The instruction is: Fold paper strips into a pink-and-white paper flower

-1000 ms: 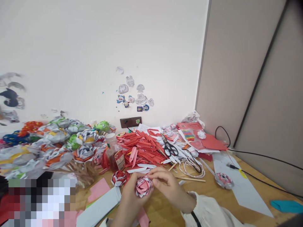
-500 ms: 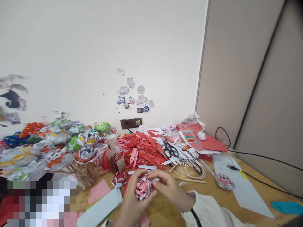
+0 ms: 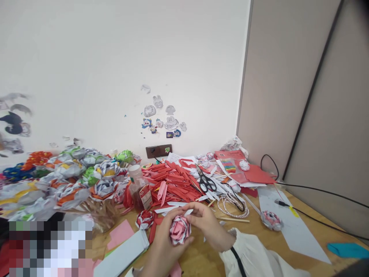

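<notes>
A pink and white folded paper flower [image 3: 180, 231] rests in my left hand [image 3: 166, 240], whose fingers and thumb curl around it from the left and below. At the flower's upper right edge, my right hand [image 3: 206, 223] pinches a small white paper piece [image 3: 188, 212] between thumb and forefinger. Whether that piece is tucked into the flower or only touches it, I cannot tell. Just left of my hands lies a red and white paper flower [image 3: 145, 219]. Folded red paper strips [image 3: 173, 181] are heaped behind them.
Black scissors [image 3: 206, 181] lie on the heap, with a pearl string [image 3: 233, 206] at its right. A plastic bottle [image 3: 137, 184] stands beside many paper flowers [image 3: 72, 173]. Further right are another flower [image 3: 271, 220], a cable [image 3: 311, 217] and a blue paper [image 3: 347, 250]. White strips [image 3: 123, 254] lie front left.
The flower and both hands have shifted slightly right in view. My right fingers have moved up along the flower's edge, and the white piece now points upward.
</notes>
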`<state>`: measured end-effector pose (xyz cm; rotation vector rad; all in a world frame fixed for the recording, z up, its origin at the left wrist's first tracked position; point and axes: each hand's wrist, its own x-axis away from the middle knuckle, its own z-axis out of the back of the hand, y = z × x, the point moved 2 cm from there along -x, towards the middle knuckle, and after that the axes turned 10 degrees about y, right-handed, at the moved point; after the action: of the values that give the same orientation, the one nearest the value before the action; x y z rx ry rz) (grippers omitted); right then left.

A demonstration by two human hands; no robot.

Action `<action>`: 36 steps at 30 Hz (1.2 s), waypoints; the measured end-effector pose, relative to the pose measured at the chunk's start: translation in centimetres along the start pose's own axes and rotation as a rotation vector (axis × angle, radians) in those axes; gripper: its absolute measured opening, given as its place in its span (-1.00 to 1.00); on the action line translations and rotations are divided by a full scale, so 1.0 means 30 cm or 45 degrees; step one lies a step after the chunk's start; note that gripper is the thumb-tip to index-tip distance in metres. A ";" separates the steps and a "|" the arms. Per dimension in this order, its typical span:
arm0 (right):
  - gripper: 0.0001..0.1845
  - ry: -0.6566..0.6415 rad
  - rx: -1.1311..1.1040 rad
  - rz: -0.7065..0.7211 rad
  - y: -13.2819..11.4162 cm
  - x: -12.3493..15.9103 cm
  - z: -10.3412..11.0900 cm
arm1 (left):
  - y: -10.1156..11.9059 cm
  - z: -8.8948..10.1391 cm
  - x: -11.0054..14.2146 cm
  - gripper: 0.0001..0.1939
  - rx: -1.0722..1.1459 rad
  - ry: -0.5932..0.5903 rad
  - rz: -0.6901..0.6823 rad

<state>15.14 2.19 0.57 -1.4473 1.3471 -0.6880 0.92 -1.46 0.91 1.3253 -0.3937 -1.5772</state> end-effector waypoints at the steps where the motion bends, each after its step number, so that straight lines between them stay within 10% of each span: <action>1: -0.64 0.029 -0.041 -0.027 0.005 -0.002 -0.002 | 0.001 -0.001 -0.001 -0.53 -0.012 0.023 -0.020; 12: -0.69 0.266 0.228 0.050 0.057 -0.034 0.022 | 0.012 -0.010 -0.004 -0.67 -0.087 0.156 -0.109; 26: -0.71 0.127 0.004 -0.064 0.009 -0.012 0.006 | 0.039 0.007 -0.008 -0.66 -0.086 0.151 -0.186; 36: -0.80 0.130 0.360 0.112 0.006 -0.026 0.028 | 0.023 0.004 -0.001 -0.60 -0.171 0.092 -0.285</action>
<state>15.65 3.18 0.30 -1.1350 1.3231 -0.8667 1.13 -1.77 1.51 1.3542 -0.0944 -1.7019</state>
